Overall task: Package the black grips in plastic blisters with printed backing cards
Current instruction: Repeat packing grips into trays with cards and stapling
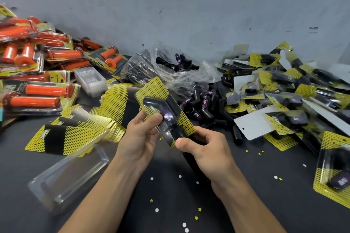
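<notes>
Your right hand (205, 146) pinches the lower end of the blister pack (166, 119). Your left hand (141, 135) grips its side, thumb over the black grip (151, 102) inside, both held above the dark table (170, 195).

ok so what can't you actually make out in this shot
Head view only:
- Lower end of the blister pack: covered by the right hand, so its closure is unclear.
- Purple label on it: partly under the thumb of the left hand.
- Clear bag: creases and glare hide how many black grips it holds.
- Loose blister, lower left: motion-blurred.
- Finished pack, far right: cut by the frame edge.
</notes>
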`<act>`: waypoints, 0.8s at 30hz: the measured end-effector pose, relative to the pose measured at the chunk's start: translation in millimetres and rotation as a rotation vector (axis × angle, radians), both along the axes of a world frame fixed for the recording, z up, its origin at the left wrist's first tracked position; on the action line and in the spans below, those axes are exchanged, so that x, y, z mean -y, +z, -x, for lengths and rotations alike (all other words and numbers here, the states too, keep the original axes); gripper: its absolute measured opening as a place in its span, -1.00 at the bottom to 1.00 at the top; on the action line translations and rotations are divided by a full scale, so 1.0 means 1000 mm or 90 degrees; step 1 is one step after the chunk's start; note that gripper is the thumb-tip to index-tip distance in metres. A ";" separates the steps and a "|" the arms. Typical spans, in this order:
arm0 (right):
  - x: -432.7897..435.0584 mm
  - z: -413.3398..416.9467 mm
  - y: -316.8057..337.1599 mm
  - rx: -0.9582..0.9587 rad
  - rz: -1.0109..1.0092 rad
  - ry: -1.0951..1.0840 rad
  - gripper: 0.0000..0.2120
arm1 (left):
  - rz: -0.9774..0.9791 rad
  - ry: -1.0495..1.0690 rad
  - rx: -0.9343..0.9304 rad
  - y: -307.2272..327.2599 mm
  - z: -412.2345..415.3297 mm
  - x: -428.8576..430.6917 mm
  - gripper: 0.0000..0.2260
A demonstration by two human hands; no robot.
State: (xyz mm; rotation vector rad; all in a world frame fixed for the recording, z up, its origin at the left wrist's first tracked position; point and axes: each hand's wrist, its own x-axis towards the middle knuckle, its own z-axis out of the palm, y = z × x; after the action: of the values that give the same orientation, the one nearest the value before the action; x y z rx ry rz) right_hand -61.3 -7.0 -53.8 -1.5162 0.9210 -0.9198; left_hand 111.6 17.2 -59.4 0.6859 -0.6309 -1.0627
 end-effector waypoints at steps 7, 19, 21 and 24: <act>0.003 0.009 -0.003 -0.148 -0.039 -0.119 -0.28 | -0.137 0.109 -0.071 -0.006 -0.005 0.010 -0.80; -0.034 -0.014 -0.001 -0.155 0.343 -0.255 -0.54 | -0.130 0.006 -0.092 -0.004 -0.004 0.007 -0.75; -0.035 -0.019 -0.002 -0.179 0.240 -0.218 -0.42 | -0.117 -0.025 -0.090 -0.005 -0.004 0.006 -0.68; -0.029 -0.015 -0.002 -0.178 0.188 -0.224 -0.39 | -0.103 -0.077 -0.069 -0.004 -0.006 0.004 -0.60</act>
State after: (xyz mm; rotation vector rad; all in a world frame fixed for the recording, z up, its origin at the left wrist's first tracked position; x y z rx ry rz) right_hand -46.0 21.5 -56.1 -1.7993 1.3299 -1.1513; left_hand 117.2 13.3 -63.3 0.7317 -0.5003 -1.2650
